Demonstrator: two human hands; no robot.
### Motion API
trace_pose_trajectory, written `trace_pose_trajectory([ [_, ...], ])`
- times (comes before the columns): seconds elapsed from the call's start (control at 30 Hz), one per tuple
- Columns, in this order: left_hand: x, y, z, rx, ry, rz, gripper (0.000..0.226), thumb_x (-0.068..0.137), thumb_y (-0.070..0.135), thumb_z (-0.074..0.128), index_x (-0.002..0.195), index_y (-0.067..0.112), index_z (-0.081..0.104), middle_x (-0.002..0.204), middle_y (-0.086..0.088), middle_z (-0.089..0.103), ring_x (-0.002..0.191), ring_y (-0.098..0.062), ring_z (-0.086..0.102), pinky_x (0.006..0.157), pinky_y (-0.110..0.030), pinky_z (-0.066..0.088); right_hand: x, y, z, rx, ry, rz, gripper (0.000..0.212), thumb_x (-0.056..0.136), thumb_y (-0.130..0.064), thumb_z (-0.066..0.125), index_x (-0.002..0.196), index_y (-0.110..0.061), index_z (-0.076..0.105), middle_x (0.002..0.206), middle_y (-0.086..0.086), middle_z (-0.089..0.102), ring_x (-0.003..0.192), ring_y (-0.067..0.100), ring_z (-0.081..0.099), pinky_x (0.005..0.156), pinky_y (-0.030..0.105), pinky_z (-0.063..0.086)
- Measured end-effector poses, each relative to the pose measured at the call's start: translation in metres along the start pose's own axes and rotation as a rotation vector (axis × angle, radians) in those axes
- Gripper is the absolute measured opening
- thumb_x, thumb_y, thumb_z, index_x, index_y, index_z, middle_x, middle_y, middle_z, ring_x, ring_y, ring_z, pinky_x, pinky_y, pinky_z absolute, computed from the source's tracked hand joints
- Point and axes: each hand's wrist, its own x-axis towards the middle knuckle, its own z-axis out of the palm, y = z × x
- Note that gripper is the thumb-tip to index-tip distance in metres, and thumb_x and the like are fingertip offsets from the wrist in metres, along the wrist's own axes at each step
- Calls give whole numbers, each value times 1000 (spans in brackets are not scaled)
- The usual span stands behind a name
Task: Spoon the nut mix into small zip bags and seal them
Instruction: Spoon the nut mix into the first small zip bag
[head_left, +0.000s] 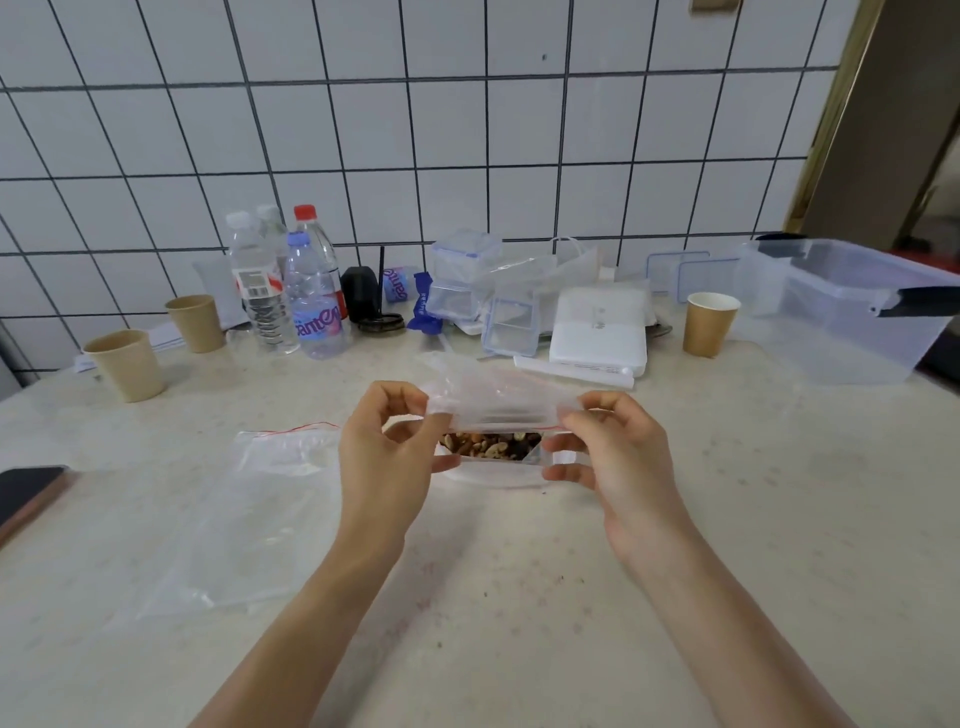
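Clear plastic, thin and crinkled, is what both hands hold: a small zip bag (493, 402) stretched crosswise between them, its long axis running left to right, raised just above the tub of nut mix (491, 447) that sits on the bench (519, 597); the left hand (387, 452) pinches the bag's left end between thumb and curled fingers (441, 415), and the right hand (613, 447) pinches the right end the same way, lower fingers loosely bent beneath; neither hand is nearer, each has its own end; whether the strip is closed I cannot tell, the film being blurred; a larger red-striped bag (244, 514) lies flat to the left; no spoon is visible, so the mouth probably needs parting next.
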Motion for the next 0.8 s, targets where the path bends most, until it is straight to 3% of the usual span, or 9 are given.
trace_pose_trajectory([
  [0.2,-5,4,-2,-110,-78,-72,16,85,-4,78,91,8,68,87,-10,76,83,-23,78,73,-32,65,3,-1,-8,233,-47,92,16,91,6,68,99,-6,62,86,18,77,79,32,78,64,35,63],
  [0.3,-4,9,-4,-344,-174,-217,16,84,5,79,96,13,70,100,-17,79,91,-27,78,77,-26,63,4,-4,-11,377,-192,209,14,96,3,58,107,1,66,94,21,78,85,28,79,68,32,63],
  [0.43,-2,13,-4,-552,-347,-292,23,79,12,76,100,18,69,106,-19,77,90,-23,76,77,-27,62,2,-11,-9,424,-307,252,24,96,-5,57,78,-7,74,78,9,73,75,22,76,65,32,62],
  [0.57,-4,12,-3,-486,-463,-296,7,94,14,69,94,19,74,103,-14,74,95,-25,74,86,-36,61,-2,-17,-7,421,-322,262,27,96,-11,57,71,-12,68,74,7,69,66,20,70,62,35,60],
  [0.67,-4,11,0,-432,-472,-304,12,93,18,66,91,15,77,107,-16,75,101,-30,74,88,-40,61,-5,-17,-5,422,-354,248,33,96,-16,52,63,-15,55,63,3,56,61,18,65,64,34,57],
  [0.8,-4,13,4,-510,-438,-355,18,88,19,65,87,12,81,96,-10,75,88,-22,74,81,-37,61,-8,-14,-2,449,-409,203,48,97,-15,47,54,-19,67,62,0,66,65,16,70,65,32,59],
])
